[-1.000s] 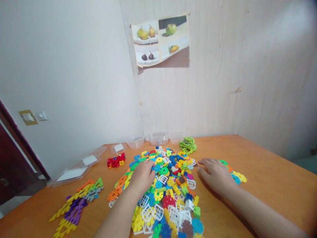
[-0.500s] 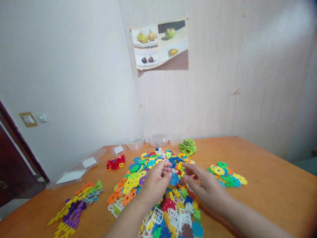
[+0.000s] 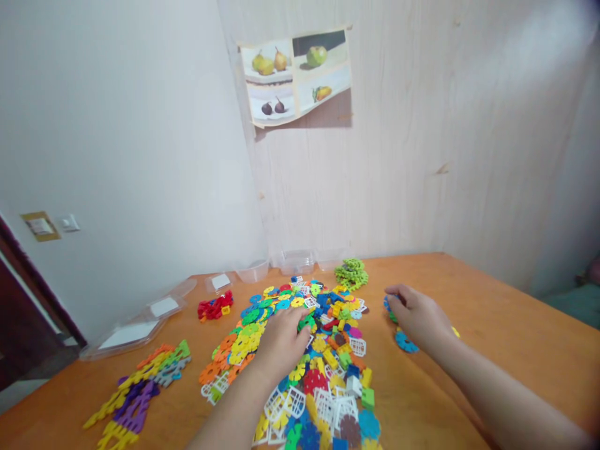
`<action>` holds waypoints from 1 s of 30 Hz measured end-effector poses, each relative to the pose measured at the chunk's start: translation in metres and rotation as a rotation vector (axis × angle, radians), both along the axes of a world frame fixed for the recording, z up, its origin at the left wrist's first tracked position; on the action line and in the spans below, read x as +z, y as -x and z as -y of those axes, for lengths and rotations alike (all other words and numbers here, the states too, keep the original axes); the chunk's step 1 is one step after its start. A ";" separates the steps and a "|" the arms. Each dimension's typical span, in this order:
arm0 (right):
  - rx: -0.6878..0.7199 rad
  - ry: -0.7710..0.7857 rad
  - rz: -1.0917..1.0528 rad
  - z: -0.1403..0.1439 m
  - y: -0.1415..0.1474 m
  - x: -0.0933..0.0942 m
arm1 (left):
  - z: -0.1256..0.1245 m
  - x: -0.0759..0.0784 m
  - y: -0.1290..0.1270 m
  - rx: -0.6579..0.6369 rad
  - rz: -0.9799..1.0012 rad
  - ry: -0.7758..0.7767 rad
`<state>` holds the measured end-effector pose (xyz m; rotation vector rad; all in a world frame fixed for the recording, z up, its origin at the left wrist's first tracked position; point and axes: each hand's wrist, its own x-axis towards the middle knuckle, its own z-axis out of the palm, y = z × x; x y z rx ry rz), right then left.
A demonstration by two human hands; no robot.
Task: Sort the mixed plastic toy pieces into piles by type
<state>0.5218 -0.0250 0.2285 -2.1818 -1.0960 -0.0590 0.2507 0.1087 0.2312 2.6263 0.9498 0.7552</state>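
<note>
The left hand (image 3: 281, 340) rests palm-down, fingers loosely spread, on the central pile of coloured plastic pieces (image 3: 307, 350) on the wooden table (image 3: 506, 337). The right hand (image 3: 419, 315) lies over the small pile of flat discs (image 3: 405, 340) just right of it; its grip cannot be determined.

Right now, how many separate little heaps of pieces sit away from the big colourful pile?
4: a green heap at the back, a red heap to the left, a long multicoloured group at the near left, and one under the right hand, partly hidden.
</note>
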 end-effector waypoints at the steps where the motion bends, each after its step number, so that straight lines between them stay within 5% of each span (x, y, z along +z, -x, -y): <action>1: -0.036 0.048 0.010 0.000 -0.009 -0.001 | -0.001 -0.002 0.001 0.005 -0.049 -0.036; 6: -0.075 0.202 0.084 -0.001 -0.026 -0.010 | 0.001 -0.007 0.001 0.018 -0.133 -0.136; 13: -0.090 0.145 0.185 -0.003 -0.008 -0.010 | -0.002 -0.010 0.000 0.061 -0.169 -0.170; 22: 0.224 -0.101 0.248 -0.008 0.026 -0.017 | 0.002 -0.007 -0.004 0.119 -0.194 -0.217; 30: 0.349 -0.234 0.241 -0.005 0.045 -0.011 | 0.006 0.008 -0.006 0.077 -0.068 -0.212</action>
